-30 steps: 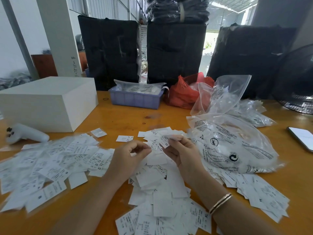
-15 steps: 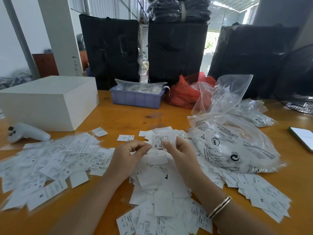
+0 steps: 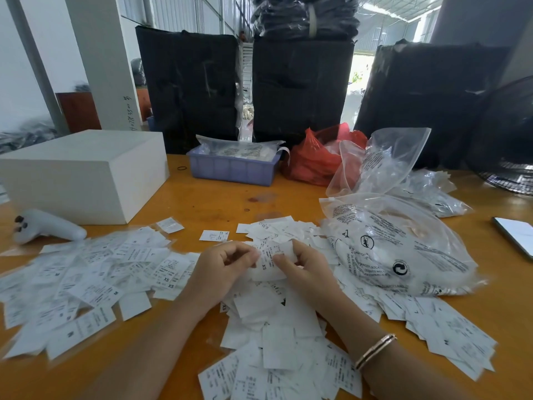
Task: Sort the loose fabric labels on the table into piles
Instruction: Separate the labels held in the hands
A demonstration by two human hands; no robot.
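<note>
Two hands at work over the middle heap: left hand (image 3: 222, 269) and right hand (image 3: 305, 272) both pinching one white label (image 3: 269, 262) between thumb and fingertips, held just above the pile, "XS" printed at its lower edge. Fingers of each grip curled in, pressed onto the label from either side.

Labels all alike — small white rectangles with fine black print and a size letter (XS, M, L readable here and there). Far too many to count; spread in three loose masses: left pile (image 3: 86, 284), middle pile (image 3: 274, 342) under and below the hands, right pile (image 3: 450, 336) trailing from under a clear bag (image 3: 403, 249). Two strays lying apart, a single (image 3: 215, 235) just beyond the left hand and another (image 3: 170, 225) near a white box (image 3: 83, 174).

One white controller (image 3: 47, 226) beside the box, one blue tray (image 3: 233, 168), one red bag (image 3: 314, 157), further clear bags (image 3: 386, 160) behind, one phone (image 3: 516, 235) at the right edge, one fan (image 3: 510, 140) at far right.

Bare tabletop (image 3: 225, 203) open between the piles and the tray — also a strip at lower left, between left and middle piles. Near edge out of view.
</note>
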